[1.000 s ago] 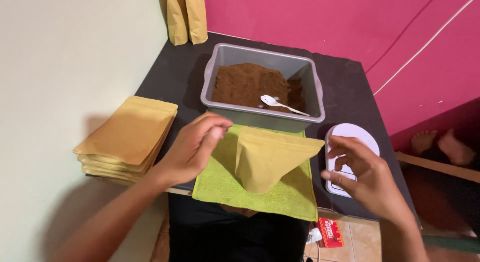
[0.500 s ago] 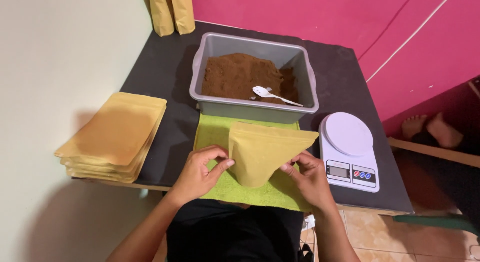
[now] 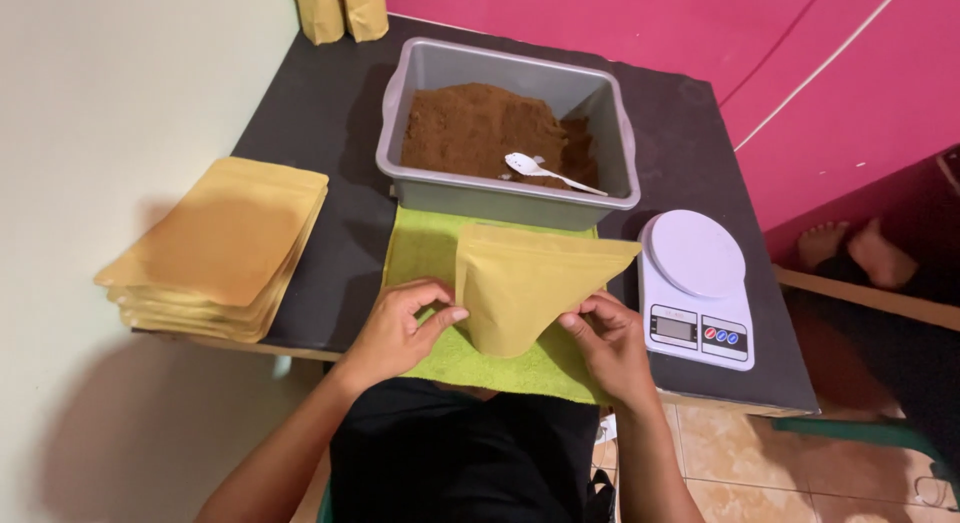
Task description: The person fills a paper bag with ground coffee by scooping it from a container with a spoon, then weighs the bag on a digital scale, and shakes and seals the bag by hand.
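Black table (image 3: 330, 113), hands on pouch (image 3: 525, 283)

the pouch (image 3: 525, 288) and the stack of pouches (image 3: 215, 248) look like matt tan paper, the towel (image 3: 425, 253) is nappy green cloth, the bin (image 3: 505, 195) smooth grey plastic holding grainy brown powder (image 3: 470, 133), the scale (image 3: 695, 283) glossy white plastic, the table (image 3: 320, 123) matt black.

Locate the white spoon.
In the head view the spoon lies on the brown powder inside the grey tub, toward its right front corner.
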